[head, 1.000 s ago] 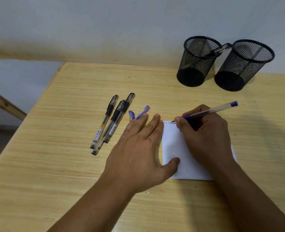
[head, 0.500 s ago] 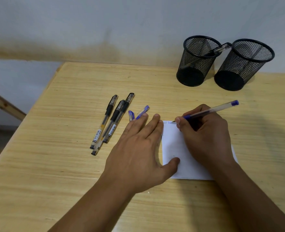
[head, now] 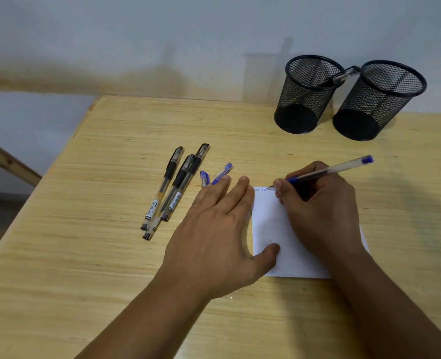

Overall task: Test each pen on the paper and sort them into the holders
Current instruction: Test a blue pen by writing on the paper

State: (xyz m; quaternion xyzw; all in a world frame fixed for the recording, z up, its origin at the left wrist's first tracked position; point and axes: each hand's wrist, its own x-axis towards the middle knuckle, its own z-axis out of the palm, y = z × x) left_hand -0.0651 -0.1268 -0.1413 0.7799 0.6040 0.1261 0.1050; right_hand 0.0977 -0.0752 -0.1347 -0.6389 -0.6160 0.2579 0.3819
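1. At the top edge of the white paper [head: 273, 229], the tip of a clear blue-ink pen [head: 328, 171] touches the sheet, just right of a short line of blue scribble; its blue end cap points up and to the right.
2. The right hand [head: 317, 203] is curled closed around this pen, pinching the barrel near the tip between thumb and fingers, with the heel of the hand resting on the paper.
3. The left hand [head: 214, 229] lies flat and spread, palm down. Its thumb presses on the paper's lower left part, while the other fingers [head: 241, 193] lie side by side along the sheet's left edge, on the wooden table [head: 84, 255].
4. Just beyond the left fingertips, two blue pens [head: 214, 174] poke out, partly hidden under the hand.
5. Further left, three black gel pens [head: 174, 187] lie close together on the table, roughly parallel, caps pointing away from the person.
6. At the far right of the table, against the wall [head: 188, 35], stand two black mesh holders side by side. The left holder [head: 307, 97] has a clear pen [head: 343, 75] leaning over its rim toward the right holder [head: 374, 102].
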